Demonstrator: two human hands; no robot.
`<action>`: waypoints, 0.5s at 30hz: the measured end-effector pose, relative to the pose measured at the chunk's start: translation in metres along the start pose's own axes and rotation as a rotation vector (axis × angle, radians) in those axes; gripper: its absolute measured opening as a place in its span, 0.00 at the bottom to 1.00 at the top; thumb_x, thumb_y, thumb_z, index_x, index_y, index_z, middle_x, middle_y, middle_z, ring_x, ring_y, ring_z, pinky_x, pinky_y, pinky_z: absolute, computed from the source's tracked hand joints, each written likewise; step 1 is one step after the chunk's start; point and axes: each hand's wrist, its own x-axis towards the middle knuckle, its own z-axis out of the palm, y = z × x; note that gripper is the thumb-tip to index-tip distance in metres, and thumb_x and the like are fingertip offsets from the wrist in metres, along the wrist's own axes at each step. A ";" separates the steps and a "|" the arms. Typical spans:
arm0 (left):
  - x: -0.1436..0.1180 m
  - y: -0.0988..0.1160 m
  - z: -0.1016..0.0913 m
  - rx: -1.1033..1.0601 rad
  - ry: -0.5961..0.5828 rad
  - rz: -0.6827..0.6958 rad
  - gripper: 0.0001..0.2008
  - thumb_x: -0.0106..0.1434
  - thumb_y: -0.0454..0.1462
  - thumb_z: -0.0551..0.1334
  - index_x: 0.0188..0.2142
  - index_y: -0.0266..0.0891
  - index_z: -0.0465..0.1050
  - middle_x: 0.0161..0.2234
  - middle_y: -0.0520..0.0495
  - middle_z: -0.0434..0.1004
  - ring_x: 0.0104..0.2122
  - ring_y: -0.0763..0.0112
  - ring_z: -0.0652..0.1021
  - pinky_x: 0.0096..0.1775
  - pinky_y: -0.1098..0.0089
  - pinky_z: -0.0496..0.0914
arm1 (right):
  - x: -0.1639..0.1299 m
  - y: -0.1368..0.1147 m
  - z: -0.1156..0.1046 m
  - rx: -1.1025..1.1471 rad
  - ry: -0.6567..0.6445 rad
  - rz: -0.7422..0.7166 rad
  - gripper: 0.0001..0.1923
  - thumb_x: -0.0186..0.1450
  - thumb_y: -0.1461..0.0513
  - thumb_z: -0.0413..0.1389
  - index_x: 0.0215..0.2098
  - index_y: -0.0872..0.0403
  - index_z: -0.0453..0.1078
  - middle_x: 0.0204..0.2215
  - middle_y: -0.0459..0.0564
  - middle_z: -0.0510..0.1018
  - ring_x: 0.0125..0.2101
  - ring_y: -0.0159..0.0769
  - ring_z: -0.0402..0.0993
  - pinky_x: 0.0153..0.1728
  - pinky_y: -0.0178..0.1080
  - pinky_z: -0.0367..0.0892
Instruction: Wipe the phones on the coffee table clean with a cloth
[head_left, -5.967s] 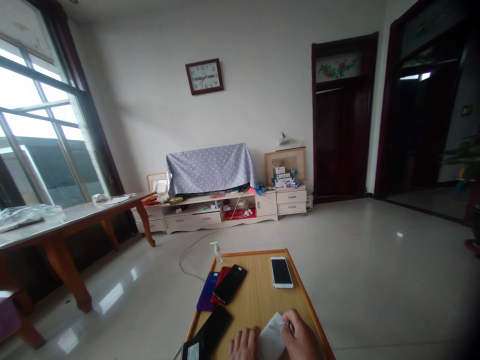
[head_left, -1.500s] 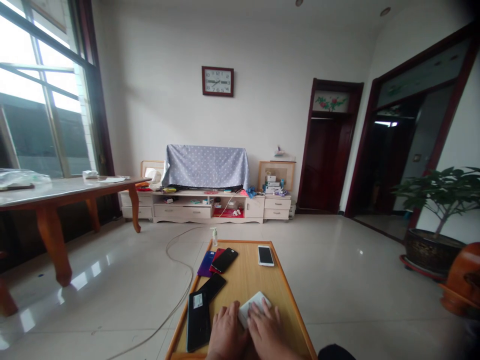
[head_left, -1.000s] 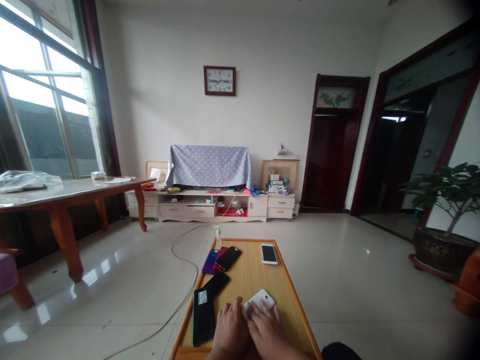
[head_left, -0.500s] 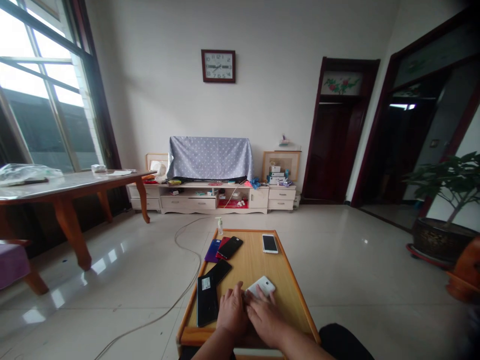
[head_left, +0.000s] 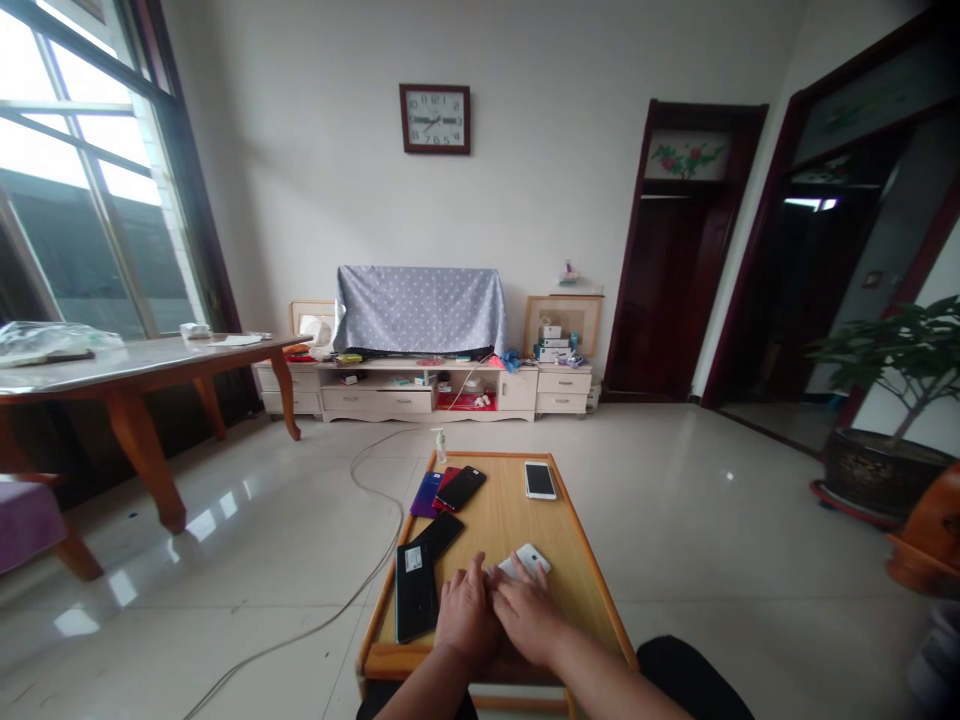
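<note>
Honestly, I'd press lightly: right hand (head_left: 523,606) lies loosely spread on the near phone (head_left: 533,556); left hand (head_left: 464,606) looks half-curled, can't tell if holding anything.

A phone (head_left: 535,556) lies under the right hand (head_left: 525,607), the left hand (head_left: 466,607) just beside it, on a table (head_left: 499,515) with overlapping phones (head_left: 417,595) along its left side, a second phone (head_left: 540,480) at far right and a cabinet (head_left: 382,402) well behind.
</note>
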 end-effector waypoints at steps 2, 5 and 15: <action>0.000 0.000 -0.001 0.001 -0.004 0.006 0.38 0.61 0.45 0.56 0.69 0.36 0.52 0.59 0.40 0.74 0.60 0.55 0.68 0.58 0.62 0.56 | 0.005 0.006 -0.007 -0.034 0.015 0.082 0.26 0.76 0.50 0.35 0.67 0.35 0.61 0.70 0.38 0.62 0.73 0.48 0.39 0.69 0.64 0.31; -0.001 0.000 -0.002 -0.005 -0.013 0.018 0.43 0.57 0.48 0.60 0.68 0.37 0.53 0.58 0.41 0.75 0.60 0.53 0.68 0.58 0.61 0.56 | 0.015 0.022 -0.020 -0.079 0.069 0.231 0.27 0.75 0.50 0.36 0.67 0.40 0.63 0.71 0.42 0.60 0.73 0.54 0.38 0.67 0.70 0.32; -0.001 -0.005 0.001 0.007 -0.003 0.021 0.31 0.64 0.43 0.52 0.66 0.40 0.59 0.59 0.42 0.75 0.58 0.57 0.70 0.56 0.62 0.58 | -0.013 0.000 0.023 -0.070 0.107 0.074 0.29 0.76 0.48 0.33 0.69 0.38 0.60 0.70 0.42 0.61 0.72 0.50 0.43 0.68 0.69 0.31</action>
